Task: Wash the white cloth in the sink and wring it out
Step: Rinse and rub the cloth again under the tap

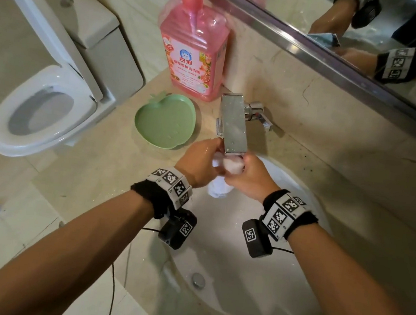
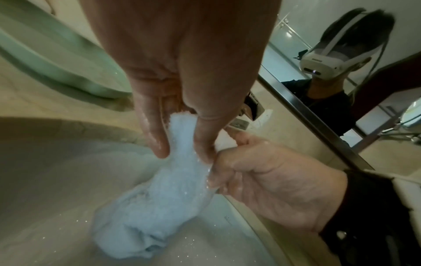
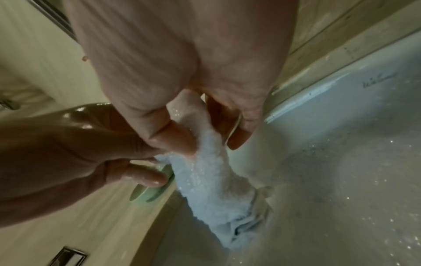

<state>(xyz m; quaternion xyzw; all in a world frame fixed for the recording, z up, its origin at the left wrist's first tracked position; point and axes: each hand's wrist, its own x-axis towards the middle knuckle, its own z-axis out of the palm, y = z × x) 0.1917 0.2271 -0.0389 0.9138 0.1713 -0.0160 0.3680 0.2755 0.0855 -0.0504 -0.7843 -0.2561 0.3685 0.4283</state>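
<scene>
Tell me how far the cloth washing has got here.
Done: the white cloth is wet. In hand: left hand and right hand grip it bunched under the faucet, over the sink. Left: wringing can't be confirmed; the tail hangs loose.

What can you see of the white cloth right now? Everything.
The white cloth is a fluffy, terry-looking fabric, soaked and glistening, bunched into a rope-like roll. Its upper part sits just under the faucet spout, gripped by the left hand and the right hand side by side. Its lower end hangs free in crumpled folds over the white sink basin; whether it touches the basin cannot be told.
</scene>
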